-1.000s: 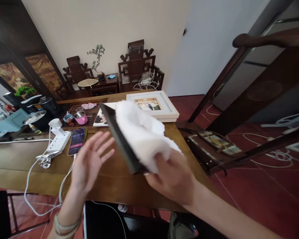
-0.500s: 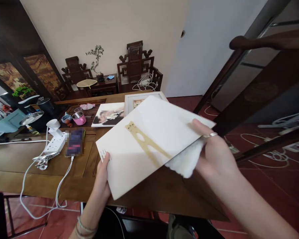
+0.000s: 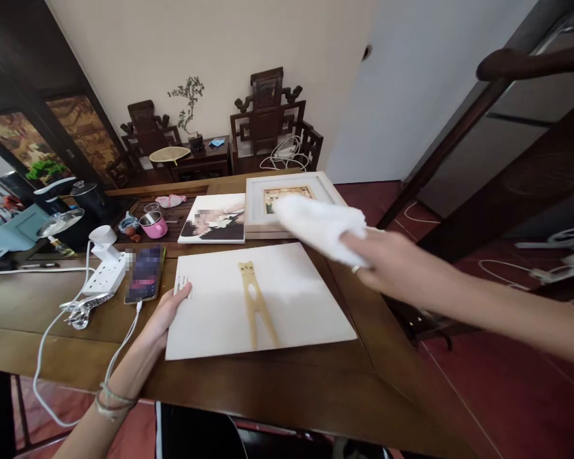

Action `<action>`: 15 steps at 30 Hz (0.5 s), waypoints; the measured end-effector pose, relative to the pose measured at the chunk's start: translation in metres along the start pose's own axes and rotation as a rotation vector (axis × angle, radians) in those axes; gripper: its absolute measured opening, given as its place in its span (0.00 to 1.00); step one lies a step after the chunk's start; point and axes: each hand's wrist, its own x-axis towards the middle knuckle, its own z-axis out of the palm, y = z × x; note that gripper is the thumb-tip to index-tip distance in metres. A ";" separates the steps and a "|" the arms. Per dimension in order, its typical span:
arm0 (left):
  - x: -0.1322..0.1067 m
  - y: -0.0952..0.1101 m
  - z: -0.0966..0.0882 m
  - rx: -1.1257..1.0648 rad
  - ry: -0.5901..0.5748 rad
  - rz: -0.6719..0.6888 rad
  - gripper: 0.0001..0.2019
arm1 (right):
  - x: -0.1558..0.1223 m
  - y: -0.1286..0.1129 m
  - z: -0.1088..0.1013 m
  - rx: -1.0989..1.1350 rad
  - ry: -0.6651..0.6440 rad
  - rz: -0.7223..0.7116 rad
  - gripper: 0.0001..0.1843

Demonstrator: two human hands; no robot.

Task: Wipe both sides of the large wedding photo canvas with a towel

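Turned from its slant half a second ago, the white panel (image 3: pixel 215 312) lies low over the table (image 3: pixel 316 392), long axis left-right, tan stand (image 3: pixel 245 275) legs pointing nearward, left hand (image 3: pixel 165 312) pinching its left edge, right hand (image 3: pixel 375 258), now off it, gripping a white cloth (image 3: pixel 316 226).

White panel (image 3: pixel 215 319): small dark print (image 3: pixel 178 283) near its left edge, just beside the fingers (image 3: pixel 183 292) of the left hand (image 3: pixel 163 316); too small to read.
Phone (image 3: pixel 146 271): lit screen, blurred and pixelated, any characters on it illegible.
Readable words or numbers: none.
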 end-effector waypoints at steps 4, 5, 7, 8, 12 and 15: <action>0.014 0.003 0.000 0.078 -0.001 -0.013 0.21 | -0.015 -0.010 0.049 -0.170 -0.083 -0.355 0.28; 0.017 0.004 0.000 0.093 0.000 -0.023 0.20 | -0.020 -0.011 0.059 -0.192 -0.081 -0.341 0.29; 0.023 0.005 0.001 0.122 -0.008 -0.027 0.20 | -0.029 -0.013 0.074 -0.213 -0.099 -0.289 0.30; 0.026 0.006 0.001 0.145 -0.022 -0.019 0.21 | -0.032 -0.013 0.078 -0.214 -0.127 -0.275 0.30; 0.035 0.015 0.000 0.404 -0.121 0.072 0.26 | -0.035 -0.015 0.079 -0.219 -0.240 -0.253 0.29; 0.040 0.026 -0.001 0.770 -0.046 0.208 0.27 | -0.033 -0.017 0.078 -0.220 -0.252 -0.230 0.30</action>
